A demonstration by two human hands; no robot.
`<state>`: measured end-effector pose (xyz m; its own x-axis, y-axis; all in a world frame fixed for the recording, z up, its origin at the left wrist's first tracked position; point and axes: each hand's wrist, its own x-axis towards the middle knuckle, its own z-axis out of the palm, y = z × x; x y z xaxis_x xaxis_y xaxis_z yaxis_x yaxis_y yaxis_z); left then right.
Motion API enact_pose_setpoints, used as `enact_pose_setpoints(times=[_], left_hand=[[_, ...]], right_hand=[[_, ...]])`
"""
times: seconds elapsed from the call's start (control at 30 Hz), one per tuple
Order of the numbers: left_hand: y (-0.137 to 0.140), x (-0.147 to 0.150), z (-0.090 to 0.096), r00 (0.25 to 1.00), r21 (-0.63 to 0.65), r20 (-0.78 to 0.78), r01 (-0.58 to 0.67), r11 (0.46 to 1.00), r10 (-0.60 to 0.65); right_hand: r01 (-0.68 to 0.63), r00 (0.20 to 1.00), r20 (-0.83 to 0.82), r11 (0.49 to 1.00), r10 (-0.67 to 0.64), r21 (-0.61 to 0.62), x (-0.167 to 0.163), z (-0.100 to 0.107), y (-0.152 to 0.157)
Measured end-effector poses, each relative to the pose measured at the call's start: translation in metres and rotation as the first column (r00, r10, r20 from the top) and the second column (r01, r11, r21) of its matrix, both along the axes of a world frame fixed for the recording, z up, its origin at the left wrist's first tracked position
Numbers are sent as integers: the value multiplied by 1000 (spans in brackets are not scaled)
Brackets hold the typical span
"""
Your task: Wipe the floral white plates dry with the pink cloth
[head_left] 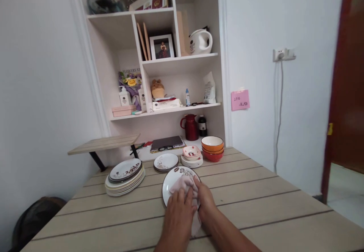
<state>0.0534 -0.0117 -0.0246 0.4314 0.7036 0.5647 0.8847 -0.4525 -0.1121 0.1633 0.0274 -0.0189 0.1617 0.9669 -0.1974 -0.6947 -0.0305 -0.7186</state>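
Observation:
A white plate (pixel 167 188) with a dark rim and brown floral print is tilted up toward me above the table. Bunched over its face is a pale pink cloth (pixel 183 183), whose loose end hangs below between my wrists. My left hand (pixel 179 210) presses the cloth against the plate's lower face with bent fingers. At the plate's right edge, my right hand (pixel 205 198) is closed round the rim, with cloth under the fingers. Beyond the plate lie a short stack of smaller floral plates (pixel 166 161) and small white dishes (pixel 192 164) topped by a red-patterned bowl (pixel 191 151).
On the left of the slatted table (pixel 256 195) stands a taller plate stack (pixel 125 181). Orange and red bowls (pixel 212 149) are stacked at the back right. Behind them are a red jug (pixel 191 127) and a dark folder (pixel 167 143). A small raised shelf (pixel 104 144) overhangs the back left.

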Motion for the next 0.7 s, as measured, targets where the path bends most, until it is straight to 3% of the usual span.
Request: enact_pose_setpoints(times=[0.17, 0.4, 0.7], left_hand=[[18, -26, 11, 984, 27, -17, 179, 983, -179], [29, -39, 9, 992, 216, 25, 119, 969, -127], [29, -43, 10, 980, 197, 178, 57, 979, -93]], right_hand=[[-86, 991, -105, 996, 85, -4, -7, 10, -7], [-46, 992, -118, 997, 52, 55, -12, 17, -11], [17, 993, -117, 1000, -14, 21, -12, 10, -6]])
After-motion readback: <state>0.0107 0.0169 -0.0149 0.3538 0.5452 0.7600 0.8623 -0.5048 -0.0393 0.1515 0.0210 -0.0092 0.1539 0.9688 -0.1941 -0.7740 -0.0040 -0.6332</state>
